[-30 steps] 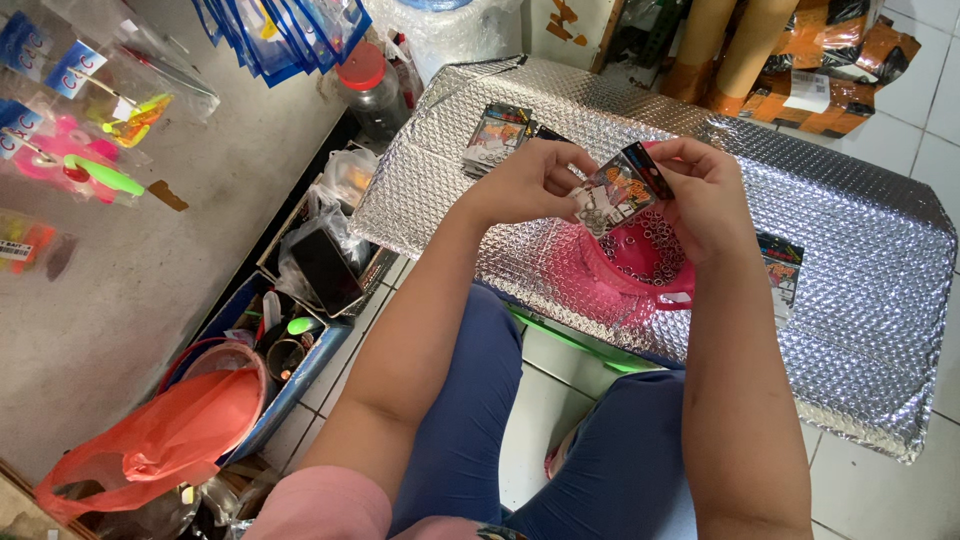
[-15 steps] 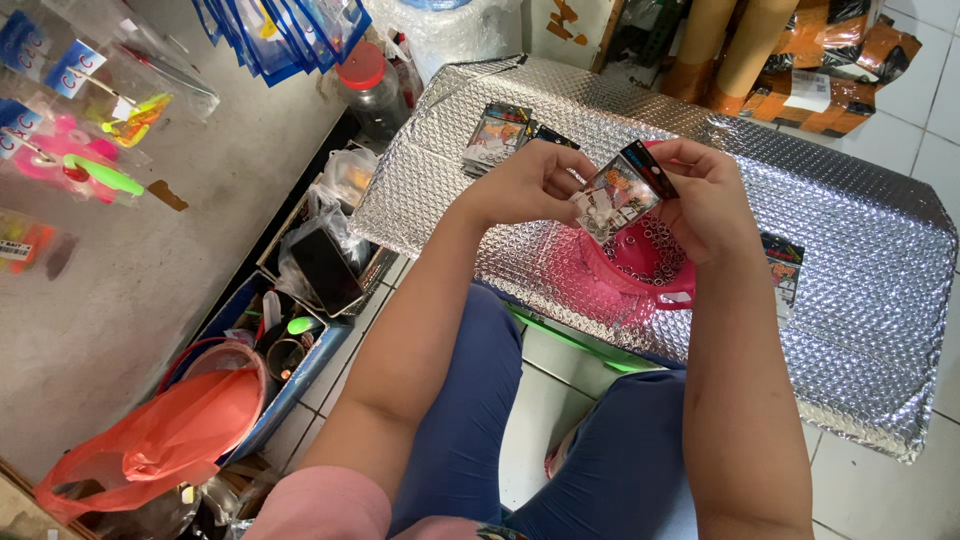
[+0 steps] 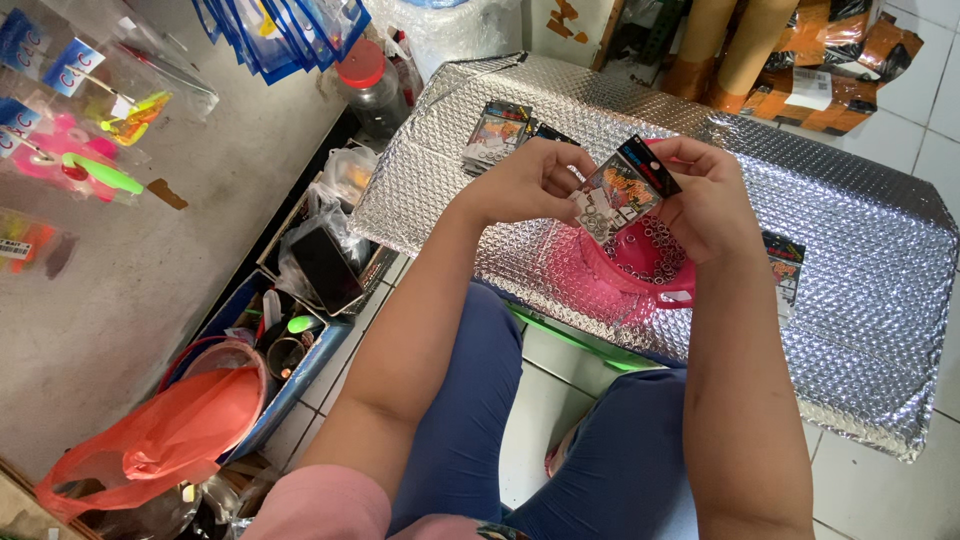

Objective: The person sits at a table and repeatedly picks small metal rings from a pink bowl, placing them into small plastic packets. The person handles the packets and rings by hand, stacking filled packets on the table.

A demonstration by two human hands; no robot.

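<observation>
small clear printed packet with black header (image 3: 622, 190) pinched at both ends by left hand (image 3: 528, 183) and right hand (image 3: 706, 198), over pink plastic bowl of small metal rings (image 3: 640, 262); some rings inside, likely mid-filling. finished packets stack (image 3: 497, 132) on silver bubble-foil sheet (image 3: 860, 270).

Silver bubble-foil sheet (image 3: 860, 300) covers the work surface; pink bowl (image 3: 620, 275) sits on it, packet stack (image 3: 500, 130) beyond the bowl, another packet (image 3: 783, 268) just beside it.
</observation>
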